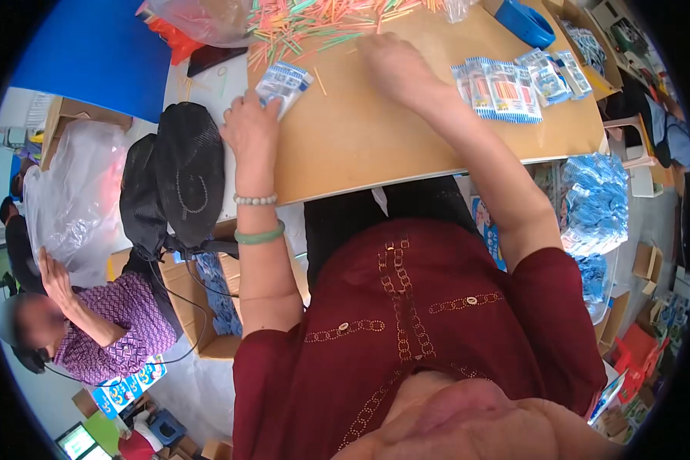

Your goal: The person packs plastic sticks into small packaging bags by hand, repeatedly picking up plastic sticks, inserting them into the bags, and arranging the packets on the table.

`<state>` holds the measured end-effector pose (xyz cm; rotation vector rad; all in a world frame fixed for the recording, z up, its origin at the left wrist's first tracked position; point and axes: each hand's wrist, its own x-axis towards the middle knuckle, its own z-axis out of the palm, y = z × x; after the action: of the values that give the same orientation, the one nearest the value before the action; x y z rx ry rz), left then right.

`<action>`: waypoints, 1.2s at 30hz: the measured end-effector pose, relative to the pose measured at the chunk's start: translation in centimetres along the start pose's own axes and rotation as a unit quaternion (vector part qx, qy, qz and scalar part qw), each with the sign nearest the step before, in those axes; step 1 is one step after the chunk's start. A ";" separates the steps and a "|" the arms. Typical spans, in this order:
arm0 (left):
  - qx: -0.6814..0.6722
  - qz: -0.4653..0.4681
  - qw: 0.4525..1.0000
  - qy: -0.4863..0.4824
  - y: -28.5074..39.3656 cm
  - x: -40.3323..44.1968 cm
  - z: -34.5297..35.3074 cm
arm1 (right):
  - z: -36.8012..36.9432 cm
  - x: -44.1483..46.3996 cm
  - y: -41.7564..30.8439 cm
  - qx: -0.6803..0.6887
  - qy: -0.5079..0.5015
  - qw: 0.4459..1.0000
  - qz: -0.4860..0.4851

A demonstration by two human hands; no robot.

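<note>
My left hand [250, 126] grips the lower end of a small blue-and-white printed packet [285, 83], tilted above the left part of the table. A thin orange stick [320, 81] lies just right of that packet. My right hand [397, 67] is at the near edge of a heap of thin pink, orange and green sticks [307, 27]. Its fingers are curled down to the tabletop, and whatever they pinch is hidden under them. To the right of my right forearm lie several blue-and-white packets [506, 90] with coloured sticks showing through their windows.
A blue ring-shaped holder [524, 23] stands at the back right. A phone [216, 58] and a black mesh bag [178, 165] are on the left. Below right, a clear bin holds many blue packets [594, 203]. A co-worker [115, 322] sits at left beside a clear plastic bag [80, 195].
</note>
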<state>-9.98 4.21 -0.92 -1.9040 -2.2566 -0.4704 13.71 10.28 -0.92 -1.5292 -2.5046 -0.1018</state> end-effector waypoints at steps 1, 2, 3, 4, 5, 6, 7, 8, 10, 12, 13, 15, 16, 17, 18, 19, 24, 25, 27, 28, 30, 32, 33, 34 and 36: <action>-0.022 -0.027 0.997 -0.066 -0.2 0.6 0.0 | 1.5 2.1 0.0 -0.004 0.005 1.000 0.000; -0.026 -0.025 0.998 -0.060 -0.1 0.9 -0.2 | 2.6 4.1 0.1 -0.009 0.085 0.996 -0.034; -0.042 -0.030 0.997 -0.052 0.0 0.6 -0.5 | 3.7 5.7 0.4 -0.016 0.162 0.984 -0.069; -0.059 -0.036 0.997 -0.045 0.1 0.2 -0.8 | 4.6 6.8 0.7 -0.021 0.168 0.983 -0.072; -0.075 -0.043 0.996 -0.037 0.1 0.1 -1.1 | 5.3 7.9 0.8 -0.008 0.199 0.976 -0.093; -0.077 -0.044 0.996 -0.029 0.0 0.3 -1.1 | 6.0 9.1 1.0 0.006 0.230 0.966 -0.115; -0.084 -0.039 0.995 -0.025 -0.2 0.4 -0.9 | 5.9 10.2 1.0 0.021 0.259 0.956 -0.136; -0.092 -0.035 0.995 -0.024 -0.4 0.4 -0.6 | 5.8 11.3 1.1 0.021 0.261 0.955 -0.141; -0.098 -0.034 0.994 -0.025 -0.8 0.4 -0.2 | 5.5 13.2 1.4 -0.025 0.114 0.985 -0.129; -0.123 -0.020 0.992 -0.021 -1.1 0.6 0.0 | 5.5 14.0 1.3 -0.050 0.039 0.991 -0.121; -0.138 -0.012 0.990 -0.017 -1.1 0.7 0.0 | 5.7 14.3 1.5 -0.078 0.052 0.986 -0.141; -0.157 -0.015 0.987 0.003 -1.2 0.9 0.1 | 5.5 14.8 1.6 -0.134 0.079 0.972 -0.178; -0.174 -0.015 0.985 0.018 -1.2 0.9 0.2 | 5.4 15.0 1.6 -0.138 0.081 0.971 -0.177; -0.190 -0.014 0.981 0.034 -1.2 0.9 0.2 | 5.3 15.1 1.5 -0.152 0.075 0.970 -0.173; -0.192 -0.011 0.980 0.039 -1.2 0.9 0.3 | 5.2 15.2 1.4 -0.166 0.070 0.969 -0.168; -0.189 0.004 0.980 0.065 -1.3 0.9 0.5 | 5.0 15.3 1.4 -0.180 0.066 0.968 -0.164; -0.150 0.051 0.977 0.143 -1.3 0.5 0.9 | 5.6 15.6 2.1 -0.174 0.183 0.956 -0.147; -0.132 0.056 0.978 0.150 -1.4 0.6 0.9 | 4.4 15.4 1.9 -0.146 0.135 0.975 -0.101; -0.141 0.061 0.974 0.166 -1.3 0.8 1.0 | 2.4 15.1 1.6 -0.084 0.031 0.996 -0.009; -0.146 0.068 0.971 0.177 -1.3 0.8 1.1 | 1.8 15.1 1.8 -0.085 0.030 0.996 -0.010; -0.151 0.077 0.968 0.183 -1.3 0.8 1.1 | 0.7 15.4 2.8 -0.044 0.019 0.997 0.067; -0.270 0.020 0.956 0.115 -1.4 0.8 1.1 | -0.3 14.5 3.8 -0.021 0.006 0.993 0.114; -0.327 -0.010 0.942 0.076 -1.3 0.5 1.1 | -1.0 13.6 4.2 0.162 0.017 0.978 0.130; -0.327 -0.007 0.943 0.069 -1.1 0.3 1.0 | -1.7 12.6 4.6 0.339 0.033 0.930 0.142; -0.634 -0.043 0.771 0.040 -0.4 -0.1 0.7 | -1.8 10.2 4.6 0.504 0.047 0.847 0.161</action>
<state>-10.30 4.34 -1.67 -1.9995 -2.0249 -2.5112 13.55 20.99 2.77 -1.3241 -1.6447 0.9916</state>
